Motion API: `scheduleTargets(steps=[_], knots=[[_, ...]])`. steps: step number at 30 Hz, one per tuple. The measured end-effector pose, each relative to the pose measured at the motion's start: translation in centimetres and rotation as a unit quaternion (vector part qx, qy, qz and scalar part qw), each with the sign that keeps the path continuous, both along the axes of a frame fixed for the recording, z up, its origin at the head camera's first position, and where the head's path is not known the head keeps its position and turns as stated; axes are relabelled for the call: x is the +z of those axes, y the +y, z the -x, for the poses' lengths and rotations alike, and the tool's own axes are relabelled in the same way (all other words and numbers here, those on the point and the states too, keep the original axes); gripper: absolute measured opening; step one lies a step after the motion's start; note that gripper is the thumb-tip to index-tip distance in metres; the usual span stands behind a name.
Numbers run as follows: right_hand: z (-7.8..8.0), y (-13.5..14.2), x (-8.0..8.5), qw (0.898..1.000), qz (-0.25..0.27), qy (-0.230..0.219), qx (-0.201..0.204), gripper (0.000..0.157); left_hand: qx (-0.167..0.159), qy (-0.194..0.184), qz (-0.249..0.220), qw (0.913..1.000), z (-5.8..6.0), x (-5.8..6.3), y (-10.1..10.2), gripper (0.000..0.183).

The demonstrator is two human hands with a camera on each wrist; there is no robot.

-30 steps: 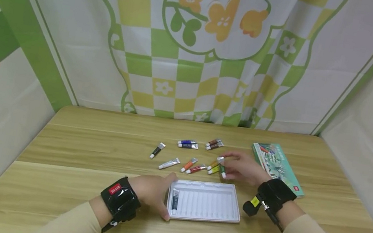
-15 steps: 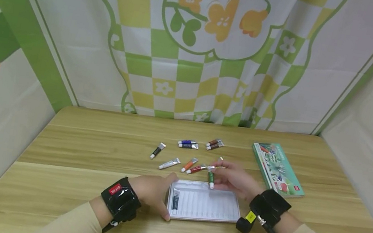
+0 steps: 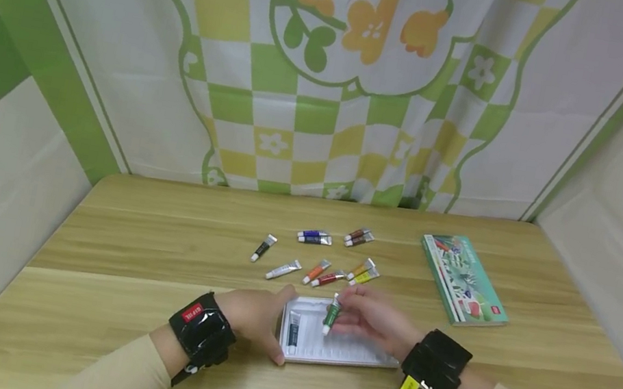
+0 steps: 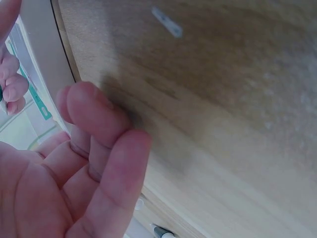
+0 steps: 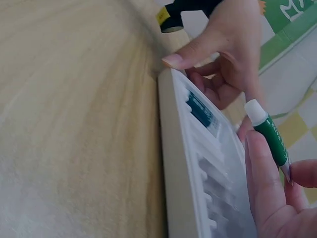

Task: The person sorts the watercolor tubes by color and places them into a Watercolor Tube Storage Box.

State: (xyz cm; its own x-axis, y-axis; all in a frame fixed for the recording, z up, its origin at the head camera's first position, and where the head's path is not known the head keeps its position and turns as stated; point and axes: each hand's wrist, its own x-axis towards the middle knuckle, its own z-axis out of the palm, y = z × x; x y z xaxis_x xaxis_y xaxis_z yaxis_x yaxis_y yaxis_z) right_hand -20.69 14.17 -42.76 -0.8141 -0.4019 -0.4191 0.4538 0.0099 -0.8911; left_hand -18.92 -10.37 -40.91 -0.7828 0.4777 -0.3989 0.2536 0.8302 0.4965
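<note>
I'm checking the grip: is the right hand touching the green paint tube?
Touching: the right wrist view shows the right hand pinching the green paint tube by its silver end.

A small green tube with a white cap slants cap-down above a white ribbed tray, its silver end pinched by the right hand. The left hand grips the tray's left end, where a seemingly dark teal tube lies.

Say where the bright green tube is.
In the head view, the right hand holds the green tube above the white tray, right of the dark tube.
</note>
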Motion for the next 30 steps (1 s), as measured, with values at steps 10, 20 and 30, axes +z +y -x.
scheduleTargets(steps=[10, 20, 30], knots=[[-0.9, -1.6, -0.4, 1.000, -0.006, 0.021, 0.002, 0.020, -0.003, -0.001, -0.013, 0.9999, 0.0, 0.1, 0.0, 0.097], [-1.4, -3.1, -0.6, 0.992, -0.057, 0.114, 0.020, 0.018, 0.001, -0.004, -0.008, 1.0000, 0.1, 0.5, 0.2, 0.097], [-1.4, -3.7, -1.3, 0.984, -0.092, 0.144, 0.044, 0.015, -0.002, 0.007, -0.009, 0.9999, -0.1, 0.4, 0.1, 0.094]])
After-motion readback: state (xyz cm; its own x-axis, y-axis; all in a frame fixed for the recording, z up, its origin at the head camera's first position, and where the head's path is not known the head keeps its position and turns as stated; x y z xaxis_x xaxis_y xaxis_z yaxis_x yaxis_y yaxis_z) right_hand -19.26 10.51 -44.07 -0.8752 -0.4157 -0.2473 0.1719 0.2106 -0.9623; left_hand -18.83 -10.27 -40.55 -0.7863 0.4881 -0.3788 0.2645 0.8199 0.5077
